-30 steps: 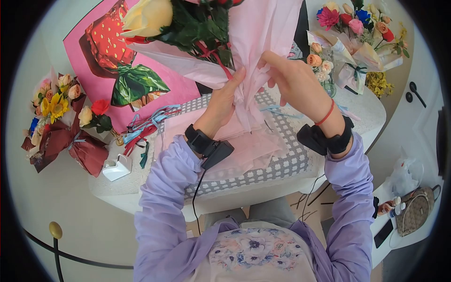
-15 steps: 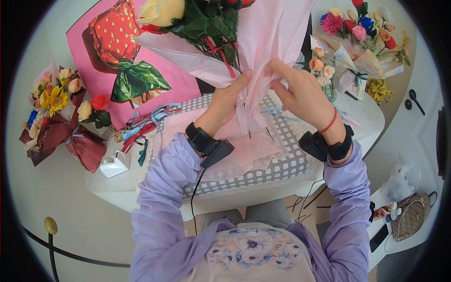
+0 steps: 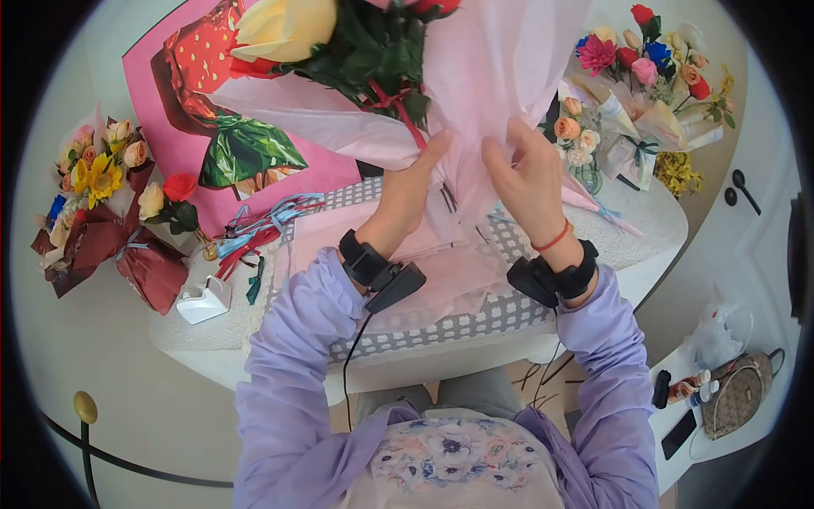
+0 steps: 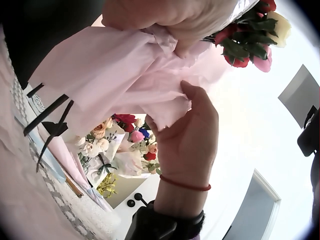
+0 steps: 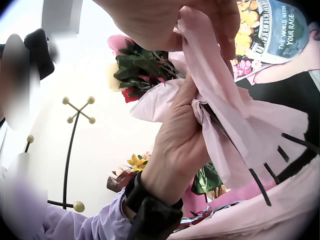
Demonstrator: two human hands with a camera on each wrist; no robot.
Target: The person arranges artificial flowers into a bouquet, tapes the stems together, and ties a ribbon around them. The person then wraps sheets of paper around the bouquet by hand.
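A bouquet with a cream rose [image 3: 292,30], red and pink blooms and dark green leaves [image 3: 365,68] is raised above the table, its stems tied with red ribbon [image 3: 392,103]. Pale pink wrapping paper [image 3: 483,76] surrounds it. My left hand [image 3: 405,193] grips the gathered neck of paper and stems, thumb along the front. Dark stem ends [image 5: 260,187] poke out below the paper. On the other side, my right hand [image 3: 532,182] pinches the edge of the paper between thumb and fingers, as the left wrist view also shows.
Pink paper sheets [image 3: 407,297] lie on a grey-and-white checked cloth [image 3: 365,346]. To the left are ribbons [image 3: 263,225], a white tape dispenser [image 3: 203,299] and a maroon-wrapped bouquet [image 3: 148,263]. Other bouquets [image 3: 653,110] and a glass vase [image 3: 588,176] stand right. Behind is a pink poster [image 3: 318,157].
My right hand has dipped, then turned more upright, drawing the paper edge along the right side of the bouquet. The left hand keeps its grip at the neck.
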